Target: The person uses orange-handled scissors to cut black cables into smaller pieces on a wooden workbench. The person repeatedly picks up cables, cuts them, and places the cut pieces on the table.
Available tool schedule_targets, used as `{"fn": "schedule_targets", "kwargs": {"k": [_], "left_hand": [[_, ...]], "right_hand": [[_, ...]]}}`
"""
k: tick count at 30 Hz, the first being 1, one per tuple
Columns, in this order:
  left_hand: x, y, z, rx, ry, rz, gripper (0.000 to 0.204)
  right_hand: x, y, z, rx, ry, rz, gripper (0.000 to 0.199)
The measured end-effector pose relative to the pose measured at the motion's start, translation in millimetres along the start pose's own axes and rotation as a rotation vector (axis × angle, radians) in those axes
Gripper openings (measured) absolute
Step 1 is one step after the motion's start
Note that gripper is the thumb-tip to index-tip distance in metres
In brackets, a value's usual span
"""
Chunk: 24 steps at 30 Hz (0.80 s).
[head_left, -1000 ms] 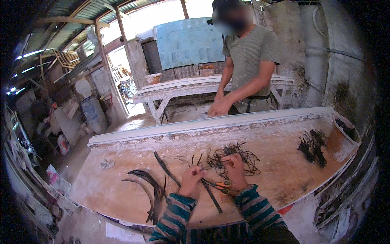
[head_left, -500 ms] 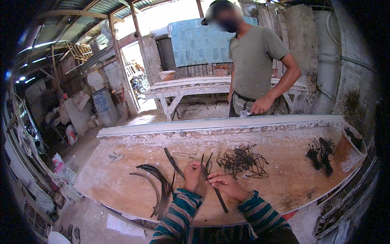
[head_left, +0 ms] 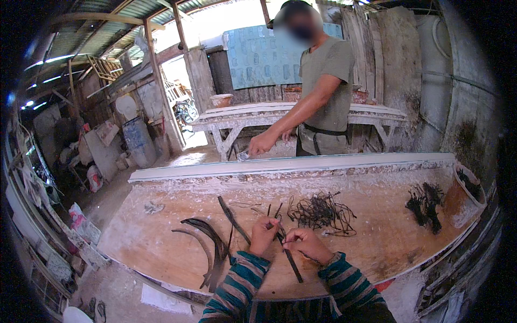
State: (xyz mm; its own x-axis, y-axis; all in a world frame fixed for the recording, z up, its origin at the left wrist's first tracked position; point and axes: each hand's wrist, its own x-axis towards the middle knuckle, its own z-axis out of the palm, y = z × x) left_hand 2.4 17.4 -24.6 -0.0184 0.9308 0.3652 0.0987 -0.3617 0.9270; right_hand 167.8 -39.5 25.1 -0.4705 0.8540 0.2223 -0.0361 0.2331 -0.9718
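Both hands meet over the near middle of the table (head_left: 161, 237), and the action sits right between them: the left hand (head_left: 264, 236) and the right hand (head_left: 306, 243) are each pinched on a thin dark strip (head_left: 290, 257). Its upper end is up among the fingertips, close to the left hand's grip, and its long axis runs down and slightly to the right, toward the near edge of the table, ending free below the right wrist. So the strip lies diagonally, with the left hand on the higher part and the right hand closing on it just beside, fingers pressed together on both sides; how tight the pinch is I cannot tell at this size. A few short dark slivers stick up just beyond the fingers. Farther back and to the right, near but not touching, lies a loose tangle of dark fibres (head_left: 321, 212). To the left, well apart from the hands, rest several curved dark strips (head_left: 207, 245), bowed like ribs. A second clump of fibres (head_left: 425, 203) sits far to the right, next to a bucket (head_left: 467, 189). Across the table another person's hand (head_left: 262, 144) hangs over the raised far edge.
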Motion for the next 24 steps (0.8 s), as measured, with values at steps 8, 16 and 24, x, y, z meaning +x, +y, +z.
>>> {"fn": "schedule_targets", "kwargs": {"k": [8, 16, 24], "left_hand": [[0.1, 3.7, 0.1, -0.048, -0.182, 0.119, 0.003], [-6.0, 14.0, -2.2, -0.292, -0.579, -0.128, 0.006], [-31.3, 50.1, 18.7, -0.338, -0.736, -0.138, 0.012]], "right_hand": [[1.2, 1.3, -7.6, 0.170, 0.253, 0.013, 0.016], [12.9, 28.8, -29.0, -0.237, 0.686, -0.182, 0.013], [24.0, 42.7, -38.6, -0.291, 0.818, -0.182, 0.007]]}}
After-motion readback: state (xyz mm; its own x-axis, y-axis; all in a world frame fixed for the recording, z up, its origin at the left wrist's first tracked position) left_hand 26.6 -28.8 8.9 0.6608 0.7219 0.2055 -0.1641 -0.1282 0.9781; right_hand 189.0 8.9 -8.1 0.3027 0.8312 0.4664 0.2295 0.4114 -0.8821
